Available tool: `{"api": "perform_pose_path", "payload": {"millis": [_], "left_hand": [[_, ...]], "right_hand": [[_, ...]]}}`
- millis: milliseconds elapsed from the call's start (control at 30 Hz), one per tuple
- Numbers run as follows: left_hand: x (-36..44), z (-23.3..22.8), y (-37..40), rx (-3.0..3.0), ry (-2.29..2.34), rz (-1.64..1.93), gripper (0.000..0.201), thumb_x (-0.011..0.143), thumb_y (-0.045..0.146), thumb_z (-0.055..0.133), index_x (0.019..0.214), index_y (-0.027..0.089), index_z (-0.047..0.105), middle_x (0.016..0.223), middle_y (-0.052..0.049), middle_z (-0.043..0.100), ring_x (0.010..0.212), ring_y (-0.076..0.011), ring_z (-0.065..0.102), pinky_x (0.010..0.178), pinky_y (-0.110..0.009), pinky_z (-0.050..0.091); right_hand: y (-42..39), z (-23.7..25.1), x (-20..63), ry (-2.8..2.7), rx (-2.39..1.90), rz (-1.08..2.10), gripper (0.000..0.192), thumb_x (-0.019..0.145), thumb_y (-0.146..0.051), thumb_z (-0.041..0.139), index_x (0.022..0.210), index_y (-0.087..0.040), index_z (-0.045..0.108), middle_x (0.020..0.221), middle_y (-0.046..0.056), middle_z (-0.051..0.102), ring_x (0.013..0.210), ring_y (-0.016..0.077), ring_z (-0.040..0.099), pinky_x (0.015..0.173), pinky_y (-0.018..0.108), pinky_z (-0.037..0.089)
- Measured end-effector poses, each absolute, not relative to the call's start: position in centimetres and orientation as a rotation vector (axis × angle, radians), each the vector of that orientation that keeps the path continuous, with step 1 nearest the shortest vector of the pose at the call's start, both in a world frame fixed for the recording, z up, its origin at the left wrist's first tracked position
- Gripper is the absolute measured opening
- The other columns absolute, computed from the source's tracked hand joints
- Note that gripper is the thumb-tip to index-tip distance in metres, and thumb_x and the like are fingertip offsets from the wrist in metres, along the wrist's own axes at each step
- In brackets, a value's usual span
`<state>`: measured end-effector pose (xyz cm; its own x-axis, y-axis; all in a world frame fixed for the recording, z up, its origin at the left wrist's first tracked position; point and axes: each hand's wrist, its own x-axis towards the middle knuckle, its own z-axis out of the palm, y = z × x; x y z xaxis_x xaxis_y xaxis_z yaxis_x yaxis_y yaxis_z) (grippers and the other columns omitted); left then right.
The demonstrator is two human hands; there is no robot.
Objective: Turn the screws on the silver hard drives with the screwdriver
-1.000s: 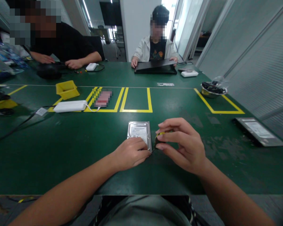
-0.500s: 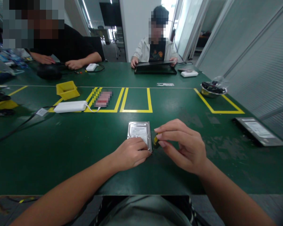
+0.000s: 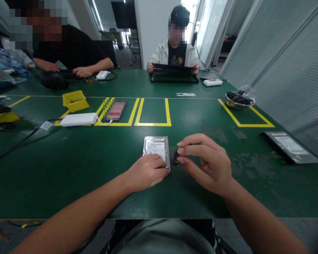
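Pinching a black-and-yellow driver [image 3: 176,157] between thumb and fingertips of the right hand [image 3: 208,164], with its shank slanting down toward 7 o'clock, to the near right corner of the drive [image 3: 156,145]. Too small and too covered there to tell about contact at the tip. Draped over the near end of the drive, with fingers bent and reaching toward that corner, the left hand [image 3: 147,173]; impossible to tell about any grip underneath. Flat on the green table [image 3: 55,169], label up, directly between both hands and just beyond, the drive. From there outward: at 12 o'clock, a yellow tape frame [image 3: 168,113]; between 10 and 11, a blurred pink slab [image 3: 116,111], joined by a white cable [image 3: 104,122] to a white bar [image 3: 79,120]; at 10, beyond the bar, a yellow bin [image 3: 75,101]; at 2, a bowl [image 3: 240,102] of dark things; at 3, well apart, a larger drive [image 3: 288,144]. Across the table, at 12, a person [image 3: 177,56] with both hands on a tilted black panel [image 3: 176,70]; at 11, another person [image 3: 76,46] in black.
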<state>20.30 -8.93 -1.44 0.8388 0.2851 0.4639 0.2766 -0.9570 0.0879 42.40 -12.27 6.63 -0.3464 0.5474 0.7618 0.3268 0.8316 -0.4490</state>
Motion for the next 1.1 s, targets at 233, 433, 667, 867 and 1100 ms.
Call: {"api": "perform_pose_path", "payload": {"millis": [233, 433, 667, 867, 1100], "left_hand": [[20.29, -1.55, -8.94, 2.988, 0.459, 0.783, 0.016, 0.096, 0.021, 0.055, 0.095, 0.019, 0.070, 0.087, -0.005, 0.067, 0.082, -0.0186, 0.058, 0.072, -0.032, 0.048], [20.32, -1.49, -8.98, 3.008, 0.471, 0.806, 0.015, 0.095, 0.021, 0.055, 0.092, 0.019, 0.070, 0.083, -0.004, 0.065, 0.078, -0.0184, 0.057, 0.070, -0.032, 0.047], [20.31, -1.62, -8.91, 2.985, 0.453, 0.803, 0.014, 0.094, 0.020, 0.057, 0.095, 0.019, 0.071, 0.089, -0.005, 0.068, 0.079, -0.0190, 0.058, 0.070, -0.033, 0.049], [20.34, -1.63, -8.90, 2.952, 0.446, 0.807, 0.014, 0.094, 0.020, 0.058, 0.095, 0.018, 0.071, 0.088, -0.005, 0.068, 0.085, -0.0194, 0.061, 0.077, -0.033, 0.052], [20.36, -1.45, -8.99, 2.989, 0.468, 0.816, 0.013, 0.094, 0.021, 0.057, 0.093, 0.019, 0.070, 0.089, -0.006, 0.068, 0.082, -0.0194, 0.060, 0.074, -0.033, 0.051]], "right_hand": [[-12.22, 6.95, 42.44, -2.006, -0.603, 0.264, 0.022, 0.083, -0.005, 0.064, 0.102, -0.014, 0.068, 0.103, 0.012, 0.070, 0.096, 0.0197, 0.066, 0.083, 0.035, 0.054], [-12.29, 6.49, 42.48, -1.983, -0.671, 0.226, 0.020, 0.080, -0.013, 0.075, 0.098, -0.016, 0.068, 0.099, 0.009, 0.064, 0.091, 0.0170, 0.063, 0.077, 0.030, 0.054], [-12.25, 6.38, 42.42, -1.973, -0.657, 0.262, 0.020, 0.081, -0.007, 0.070, 0.098, -0.017, 0.066, 0.099, 0.008, 0.066, 0.092, 0.0174, 0.064, 0.079, 0.031, 0.055], [-12.22, 6.57, 42.39, -2.005, -0.616, 0.269, 0.023, 0.081, -0.004, 0.067, 0.102, -0.014, 0.068, 0.103, 0.012, 0.070, 0.096, 0.0197, 0.066, 0.083, 0.034, 0.055], [-12.11, 6.67, 42.37, -1.997, -0.599, 0.258, 0.018, 0.082, -0.010, 0.073, 0.098, -0.016, 0.067, 0.102, 0.011, 0.072, 0.094, 0.0195, 0.068, 0.081, 0.035, 0.056]]}}
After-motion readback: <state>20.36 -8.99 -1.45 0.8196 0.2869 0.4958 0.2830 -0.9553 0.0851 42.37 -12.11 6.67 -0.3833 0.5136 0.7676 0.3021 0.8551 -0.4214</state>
